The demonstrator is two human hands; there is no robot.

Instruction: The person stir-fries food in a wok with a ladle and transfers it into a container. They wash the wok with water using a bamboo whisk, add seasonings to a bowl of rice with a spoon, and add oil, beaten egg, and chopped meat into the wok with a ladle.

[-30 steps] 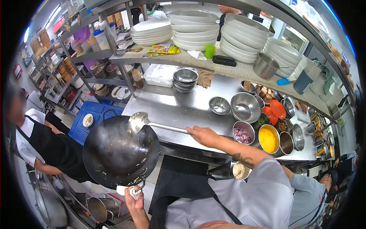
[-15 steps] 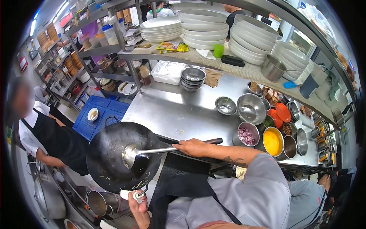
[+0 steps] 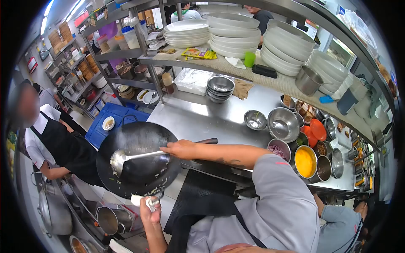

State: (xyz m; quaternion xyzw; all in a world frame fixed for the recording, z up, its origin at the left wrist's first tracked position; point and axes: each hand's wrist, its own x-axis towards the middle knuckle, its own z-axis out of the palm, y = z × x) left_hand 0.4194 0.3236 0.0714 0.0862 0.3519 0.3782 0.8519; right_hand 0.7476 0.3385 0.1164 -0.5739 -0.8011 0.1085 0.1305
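Note:
My right hand [image 3: 179,149] is closed around the metal shaft of a long wok ladle [image 3: 147,154] with a dark wooden handle end. Its bowl hangs over the wok's left part and carries a pale, lumpy mass. The black wok [image 3: 143,137] is tilted and holds only small food bits, with pale scraps along its near rim. My left hand [image 3: 149,210] grips a folded white cloth [image 3: 145,202] at the near loop handle of the wok; the cloth partly hides that handle. Just past the far rim, a small white bowl [image 3: 108,123] stands on a blue lid or crate [image 3: 101,111].
A steel counter [image 3: 190,118] holds nested metal bowls [image 3: 220,87], pots of yellow liquid [image 3: 305,162] and sliced onion [image 3: 278,151]. Stacked white plates [image 3: 234,36] fill the shelf above. Another person in a black apron [image 3: 67,147] stands left of the wok. A pot [image 3: 110,220] sits below.
My right hand and the ladle have moved left, with the ladle's bowl now nearer the wok's left side. The wok and my left hand have risen slightly in view. The view has shifted a little.

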